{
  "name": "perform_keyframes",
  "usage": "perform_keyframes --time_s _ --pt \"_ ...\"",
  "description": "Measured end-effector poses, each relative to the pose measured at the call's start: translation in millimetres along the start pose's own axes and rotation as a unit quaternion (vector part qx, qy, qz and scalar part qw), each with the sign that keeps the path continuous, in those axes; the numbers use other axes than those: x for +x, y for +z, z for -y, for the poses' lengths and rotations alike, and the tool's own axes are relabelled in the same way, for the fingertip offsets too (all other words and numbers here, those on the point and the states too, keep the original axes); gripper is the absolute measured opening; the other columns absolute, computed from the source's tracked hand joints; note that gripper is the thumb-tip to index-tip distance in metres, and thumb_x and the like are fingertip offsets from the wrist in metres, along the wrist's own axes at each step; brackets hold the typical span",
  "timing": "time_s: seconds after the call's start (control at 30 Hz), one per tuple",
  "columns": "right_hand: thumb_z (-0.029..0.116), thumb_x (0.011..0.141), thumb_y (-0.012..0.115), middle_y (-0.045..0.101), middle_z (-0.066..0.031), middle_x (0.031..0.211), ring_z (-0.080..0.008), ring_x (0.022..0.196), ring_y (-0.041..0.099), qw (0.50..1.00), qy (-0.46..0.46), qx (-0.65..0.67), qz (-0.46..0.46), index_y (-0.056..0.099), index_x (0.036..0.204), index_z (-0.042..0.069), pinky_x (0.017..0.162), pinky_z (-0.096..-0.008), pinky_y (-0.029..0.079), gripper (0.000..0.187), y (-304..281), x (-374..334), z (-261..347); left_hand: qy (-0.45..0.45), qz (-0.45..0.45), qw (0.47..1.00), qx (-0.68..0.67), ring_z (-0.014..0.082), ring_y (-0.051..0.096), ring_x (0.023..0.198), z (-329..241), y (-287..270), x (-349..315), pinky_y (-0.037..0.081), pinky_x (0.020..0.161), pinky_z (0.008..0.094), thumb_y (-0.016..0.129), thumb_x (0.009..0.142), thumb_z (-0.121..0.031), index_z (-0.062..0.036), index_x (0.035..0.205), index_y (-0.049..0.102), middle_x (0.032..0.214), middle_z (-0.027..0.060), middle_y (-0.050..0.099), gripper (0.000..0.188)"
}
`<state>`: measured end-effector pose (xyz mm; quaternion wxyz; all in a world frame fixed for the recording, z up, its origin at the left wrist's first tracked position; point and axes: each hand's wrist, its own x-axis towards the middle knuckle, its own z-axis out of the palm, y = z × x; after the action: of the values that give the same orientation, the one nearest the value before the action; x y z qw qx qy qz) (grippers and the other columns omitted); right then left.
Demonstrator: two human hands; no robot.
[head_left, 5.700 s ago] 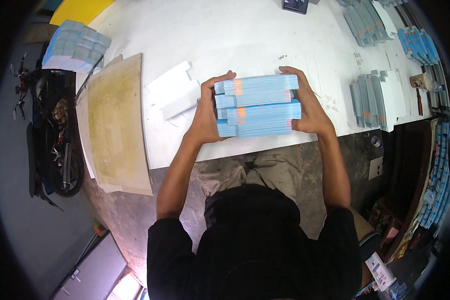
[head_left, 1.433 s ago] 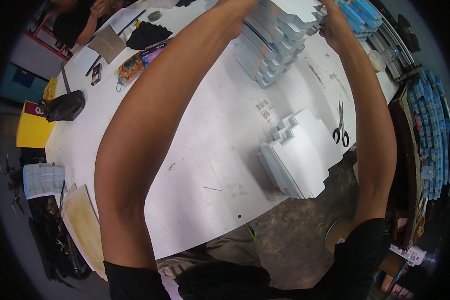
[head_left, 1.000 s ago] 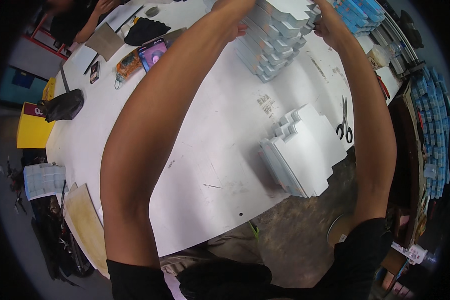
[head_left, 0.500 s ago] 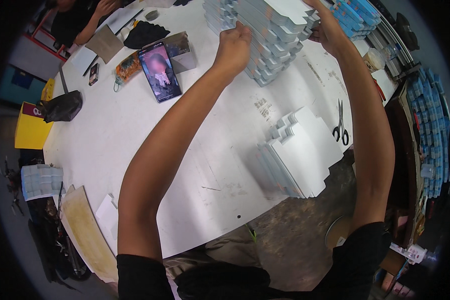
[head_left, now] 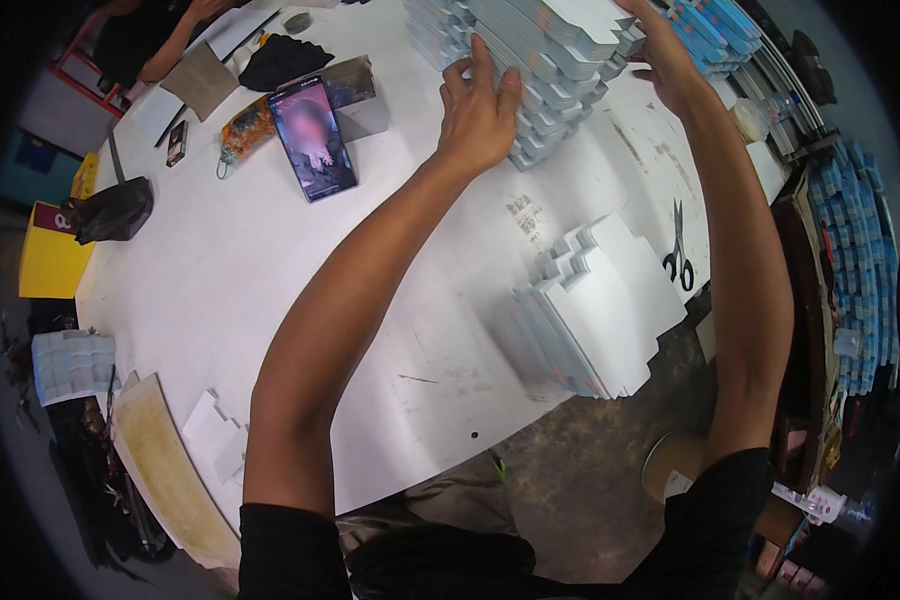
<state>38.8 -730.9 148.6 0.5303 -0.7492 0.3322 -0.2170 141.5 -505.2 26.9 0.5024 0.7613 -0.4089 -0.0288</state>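
A tall stack of flat die-cut carton blanks, white on top with grey notched edges, stands at the far side of the white table. Against its left side, my left hand is open, fingers spread and fingertips at the layered edges. My right hand is at the stack's right edge, its visible fingers apart; some fingertips are cut off or hidden. Closer to me lies a smaller pile of the same white blanks, touched by neither hand.
Scissors lie right of the smaller pile. A phone with a lit screen leans on a small box. A black bag sits at the left edge. Blue bundles are stacked at the right. Another person's arm shows far left.
My left hand has opened from a curled hold at the stack's left side, its fingers now spread. My right hand's fingers have loosened at the right edge. Both piles stay in place.
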Motion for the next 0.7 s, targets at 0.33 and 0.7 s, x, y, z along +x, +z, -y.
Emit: perform_keyframes --time_s 0.33,0.7 --pt "0.081 0.101 0.04 0.052 -0.0327 0.155 -0.0468 0.139 0.054 0.98 0.007 0.087 0.178 0.039 0.16 -0.003 0.117 -0.0614 0.039 0.103 -21 17 -22 0.015 -0.01 0.995 0.102 0.0576 0.037 0.141 -5 0 2 0.038 0.118 0.0603 0.041 0.112 -0.054 0.0027 0.168 0.016 0.158 0.0401 0.029 0.084" --pt "0.096 0.09 0.033 0.047 -0.0264 0.162 -0.043 0.151 0.041 0.905 0.062 0.321 0.272 0.032 0.163 -0.008 0.125 -0.0578 0.028 0.126 -25 25 -59 -0.167 0.05 0.949 -0.261 0.0389 0.035 0.156 -16 -28 14 0.029 0.128 0.0419 0.02 0.112 -0.067 0.0079 0.165 0.026 0.171 0.0265 0.029 0.092"
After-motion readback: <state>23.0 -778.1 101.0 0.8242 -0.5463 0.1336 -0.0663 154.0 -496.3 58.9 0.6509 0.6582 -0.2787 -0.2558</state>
